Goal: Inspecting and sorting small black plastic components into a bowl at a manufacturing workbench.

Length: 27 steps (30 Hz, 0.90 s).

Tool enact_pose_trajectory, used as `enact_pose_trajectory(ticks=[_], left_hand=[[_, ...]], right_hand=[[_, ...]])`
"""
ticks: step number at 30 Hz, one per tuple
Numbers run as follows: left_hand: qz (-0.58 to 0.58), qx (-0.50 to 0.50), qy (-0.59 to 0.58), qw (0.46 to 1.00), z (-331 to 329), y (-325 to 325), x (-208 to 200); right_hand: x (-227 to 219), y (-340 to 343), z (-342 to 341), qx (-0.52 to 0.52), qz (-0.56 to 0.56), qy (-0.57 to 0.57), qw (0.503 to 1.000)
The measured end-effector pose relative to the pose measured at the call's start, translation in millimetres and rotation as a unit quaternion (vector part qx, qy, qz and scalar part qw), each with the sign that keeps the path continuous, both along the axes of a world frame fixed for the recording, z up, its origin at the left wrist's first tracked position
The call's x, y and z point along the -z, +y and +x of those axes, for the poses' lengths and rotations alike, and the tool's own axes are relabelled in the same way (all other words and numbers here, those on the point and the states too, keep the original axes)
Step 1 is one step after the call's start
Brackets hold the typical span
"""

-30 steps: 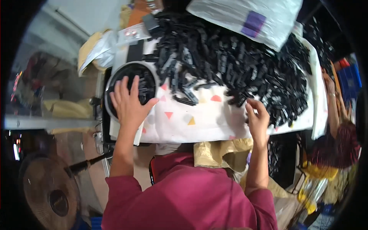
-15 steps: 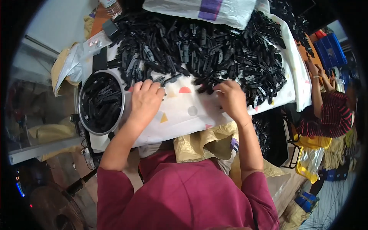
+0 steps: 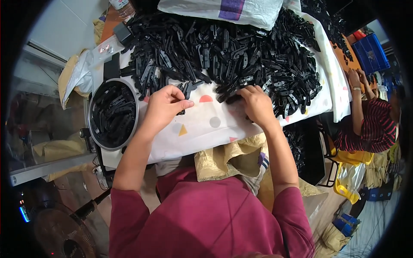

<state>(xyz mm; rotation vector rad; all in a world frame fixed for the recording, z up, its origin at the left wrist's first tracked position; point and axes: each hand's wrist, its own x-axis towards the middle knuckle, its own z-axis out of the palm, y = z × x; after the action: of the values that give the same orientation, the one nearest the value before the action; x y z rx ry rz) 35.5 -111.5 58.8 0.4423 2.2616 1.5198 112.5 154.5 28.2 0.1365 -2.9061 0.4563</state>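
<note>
over the counter [image 3: 189,139], you seem mid-picking: left hand [image 3: 170,103] pinching a black piece [image 3: 181,112], right hand [image 3: 258,106] with grip hidden; next, sift gently.

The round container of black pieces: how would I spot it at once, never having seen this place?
Find the white cloth with coloured shapes, heaped with black pieces. Go to its left end, past the person's left hand, to the round container. Its circular grey rim encloses its share of black pieces, whereas those beside it lie loose.
</note>
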Motion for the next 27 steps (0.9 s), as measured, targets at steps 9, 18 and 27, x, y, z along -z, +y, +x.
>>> enact_pose_trajectory(ticks=[9, 18, 27], left_hand=[[0.306, -0.012, -0.264, 0.915, 6, 22, -12], [0.145, 0.155, -0.168, 0.963, 9, 27, -25], [-0.007, 0.208, 0.069, 0.976, 21, 23, -26]], right_hand=[[-36, -25, 19, -0.032, -0.361, 0.033, 0.931], [-72, -54, 23, -0.110, 0.021, 0.082, 0.990], [-77, -59, 33, -0.083, 0.044, 0.025, 0.995]])
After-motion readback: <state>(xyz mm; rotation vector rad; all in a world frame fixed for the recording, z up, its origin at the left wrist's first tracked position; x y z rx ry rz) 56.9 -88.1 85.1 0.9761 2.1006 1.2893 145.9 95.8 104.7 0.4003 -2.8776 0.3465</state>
